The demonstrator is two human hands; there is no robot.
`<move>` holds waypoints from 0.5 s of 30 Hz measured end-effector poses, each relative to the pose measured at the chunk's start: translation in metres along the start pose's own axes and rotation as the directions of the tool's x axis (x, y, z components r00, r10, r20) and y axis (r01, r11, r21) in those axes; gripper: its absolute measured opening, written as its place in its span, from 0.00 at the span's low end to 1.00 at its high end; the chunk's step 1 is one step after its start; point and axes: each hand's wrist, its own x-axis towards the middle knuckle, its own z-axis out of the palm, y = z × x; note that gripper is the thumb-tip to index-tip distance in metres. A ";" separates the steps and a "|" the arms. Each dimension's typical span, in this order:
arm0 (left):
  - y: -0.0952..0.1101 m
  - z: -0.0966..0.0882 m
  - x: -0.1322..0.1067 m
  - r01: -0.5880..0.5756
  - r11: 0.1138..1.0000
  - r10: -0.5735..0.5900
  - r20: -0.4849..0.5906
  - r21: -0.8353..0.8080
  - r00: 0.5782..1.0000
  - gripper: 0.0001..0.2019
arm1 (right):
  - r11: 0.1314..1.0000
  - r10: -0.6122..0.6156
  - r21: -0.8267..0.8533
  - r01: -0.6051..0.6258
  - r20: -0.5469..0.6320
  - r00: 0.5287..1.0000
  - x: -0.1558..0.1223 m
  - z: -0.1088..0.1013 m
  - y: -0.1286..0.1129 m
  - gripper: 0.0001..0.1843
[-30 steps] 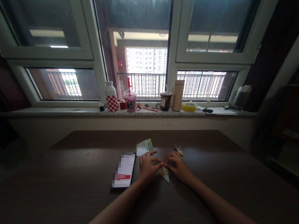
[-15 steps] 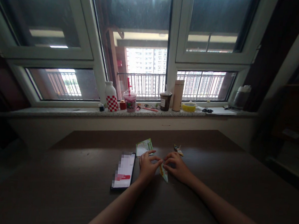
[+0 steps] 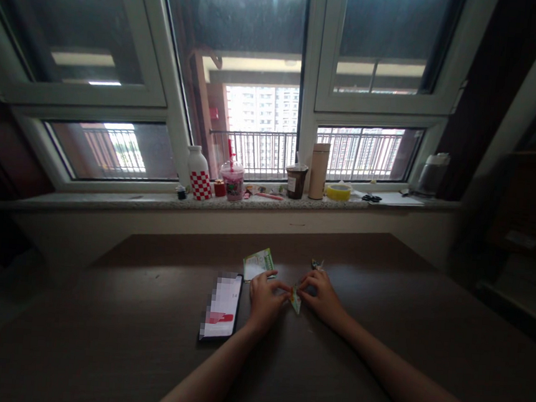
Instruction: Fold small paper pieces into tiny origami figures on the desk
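A small piece of folded patterned paper (image 3: 295,301), pale with green and orange, is between my hands just above the brown table (image 3: 327,381). My left hand (image 3: 265,298) pinches its left edge, and my right hand (image 3: 321,298) pinches its right side; the fingers hide its upper part. Beyond my right hand lies a small folded paper figure (image 3: 315,264), partly covered by the knuckles. A green and white paper packet (image 3: 259,264) rests just past my left fingers. To the left of that hand lies a phone (image 3: 222,308) with a lit screen.
Along the stone windowsill (image 3: 155,201) stand a red-checked white bottle (image 3: 199,176), a pink drink cup (image 3: 232,181), a dark drink cup (image 3: 296,181) and a tan flask (image 3: 319,171). Further right are yellow tape (image 3: 339,192) and black scissors (image 3: 372,198).
My right hand has shifted slightly right and up, now partly covering the paper figure. The folded paper's lower tip has risen and the paper looks shorter. My left hand has barely moved.
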 end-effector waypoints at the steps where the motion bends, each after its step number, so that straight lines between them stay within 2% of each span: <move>1: 0.000 0.001 0.000 0.001 1.000 -0.001 0.001 0.012 1.000 0.04 | 1.000 0.005 -0.004 -0.005 0.010 1.000 0.000 0.000 0.000 0.03; 7: -0.002 0.003 -0.001 -0.017 0.996 0.015 0.025 0.091 1.000 0.03 | 1.000 0.025 -0.001 -0.025 0.054 0.998 -0.001 0.000 0.001 0.04; 15: -0.004 0.000 -0.001 -0.052 0.990 0.041 0.085 0.133 0.996 0.04 | 0.999 0.038 -0.010 -0.037 0.199 0.979 -0.003 -0.007 0.004 0.03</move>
